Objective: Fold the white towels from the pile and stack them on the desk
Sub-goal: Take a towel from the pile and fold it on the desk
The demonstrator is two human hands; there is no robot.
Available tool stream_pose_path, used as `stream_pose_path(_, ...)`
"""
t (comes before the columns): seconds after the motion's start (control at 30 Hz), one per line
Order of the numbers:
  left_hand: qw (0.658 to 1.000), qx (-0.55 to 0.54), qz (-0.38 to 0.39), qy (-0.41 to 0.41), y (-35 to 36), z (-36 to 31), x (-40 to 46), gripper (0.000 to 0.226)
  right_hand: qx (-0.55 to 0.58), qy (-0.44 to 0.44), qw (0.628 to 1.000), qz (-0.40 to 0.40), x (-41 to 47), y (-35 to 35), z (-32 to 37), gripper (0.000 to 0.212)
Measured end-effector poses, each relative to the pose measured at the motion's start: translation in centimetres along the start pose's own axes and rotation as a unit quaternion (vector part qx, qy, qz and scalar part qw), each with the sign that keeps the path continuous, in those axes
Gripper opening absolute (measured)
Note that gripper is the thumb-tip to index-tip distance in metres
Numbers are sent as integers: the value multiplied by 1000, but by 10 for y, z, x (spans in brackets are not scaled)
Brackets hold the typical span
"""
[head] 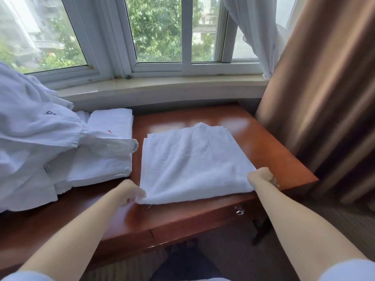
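Head view: left hand pinches the near-left corner of the white towel, fingers curled onto the cloth. Right hand grips the near-right corner, fingers wrapped around the edge; its fingertips are hidden under the fabric. Both forearms reach in from the bottom of the frame, bare to light sleeves at the lower corners.

Towel lies flat on the desk, roughly square, partly folded. A raised crease runs from the middle to a small peak at the far edge. Near edge sits close to the desk's front edge, between the two hands.

To the left of it, just beside but apart: a stack of folded towels, small red mark on the top one. A loose pile of white linen spills over the stack from the left and covers its left part. How many towels are in the stack cannot be told.

Bare wood shows behind and right of the held towel, and in front of the stack on the left. Desk's right edge is near a brown curtain. Drawer front with a metal pull below the right hand. Window and sill lie behind the desk.
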State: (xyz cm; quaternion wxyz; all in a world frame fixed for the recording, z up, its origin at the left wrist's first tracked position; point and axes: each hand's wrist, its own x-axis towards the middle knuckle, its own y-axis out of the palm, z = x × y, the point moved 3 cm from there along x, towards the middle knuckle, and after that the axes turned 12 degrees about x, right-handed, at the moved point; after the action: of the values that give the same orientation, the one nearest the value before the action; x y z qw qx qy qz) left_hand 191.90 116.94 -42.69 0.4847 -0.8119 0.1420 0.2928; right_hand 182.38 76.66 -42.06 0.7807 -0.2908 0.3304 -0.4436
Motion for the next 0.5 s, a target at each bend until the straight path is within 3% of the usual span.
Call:
stream_pose_path(0.1, 998, 55, 26, 10, 1, -15, -1, 24, -74, 4, 997, 38, -4, 11, 2, 54)
stream_pose_path(0.2, 998, -54, 1, 18, -1, -33, 12, 43, -106, -55, 993, 16, -3, 18, 17, 46)
stream_pose_path(0.37, 985, -136, -95, 45, -15, -66, 46, 62, 71, -142, 980, 120, 20, 35, 48, 35)
stream_pose_path(0.5, 984, -142, -103, 36, -27, -91, 83, 61, 78, -159, 980, 94, 51, 57, 84, 33)
